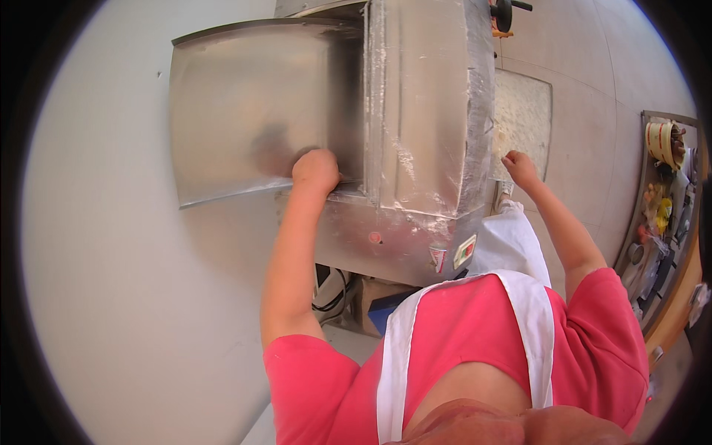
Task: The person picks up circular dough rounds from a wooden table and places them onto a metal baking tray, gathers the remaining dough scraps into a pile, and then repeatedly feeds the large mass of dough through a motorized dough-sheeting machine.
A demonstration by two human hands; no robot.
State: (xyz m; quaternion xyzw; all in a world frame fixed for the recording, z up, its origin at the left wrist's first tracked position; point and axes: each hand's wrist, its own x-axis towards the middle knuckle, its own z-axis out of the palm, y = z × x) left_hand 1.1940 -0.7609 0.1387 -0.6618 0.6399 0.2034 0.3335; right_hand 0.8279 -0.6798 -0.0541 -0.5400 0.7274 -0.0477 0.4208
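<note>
My left hand [316, 172], curled with its back up, is at the lower edge of a sloping sheet-metal tray [239, 105] on the left of a stainless-steel machine [425, 111]. Its fingertips are hidden, so I cannot tell whether it holds anything. On the machine's other side, my right hand [522, 168] hangs over a flour-dusted board or tray [523, 117]. Its fingers are curled closed, and nothing shows in them. The machine's metal housing carries pale, flour-like smears.
A switch with green and red buttons [465, 251] is on the machine's near corner. A black handwheel [503, 15] juts out at its far end. Black cables [336, 297] hang below. Along the right stands a cluttered shelf [628, 228] with a striped bucket [662, 144].
</note>
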